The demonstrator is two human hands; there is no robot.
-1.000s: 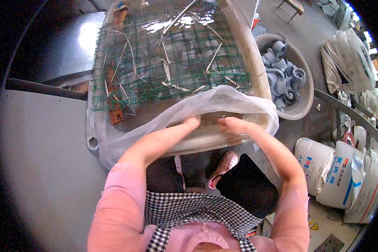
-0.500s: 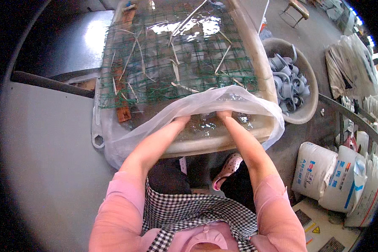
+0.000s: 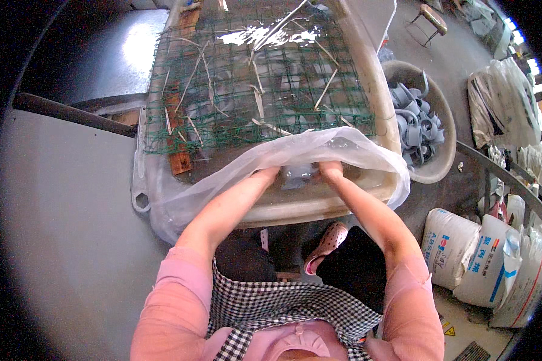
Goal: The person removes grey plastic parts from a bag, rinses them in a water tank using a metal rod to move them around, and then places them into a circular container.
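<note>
A large tub [image 3: 367,102] holds water under a green wire mesh [image 3: 253,90] with pale sticks lying across it. A clear plastic sheet [image 3: 319,147] is bunched over the tub's near end. My left hand [image 3: 270,174] and my right hand [image 3: 330,171] reach under that sheet into the water at the near edge, close together. The plastic and the glare hide most of the fingers, so I cannot make out what they touch or hold. A brown wooden piece [image 3: 179,157] lies at the mesh's left edge.
A round basin [image 3: 441,120] full of grey pipe fittings [image 3: 415,123] stands right of the tub. White sacks [image 3: 482,265] lean at the lower right by a metal rail [image 3: 500,174]. A dark bar [image 3: 72,114] crosses the grey floor on the left. A small stool [image 3: 430,18] stands far right.
Both hands have slid forward from the tub's rim to under the plastic sheet and into the water. The view has moved closer to the tub.
</note>
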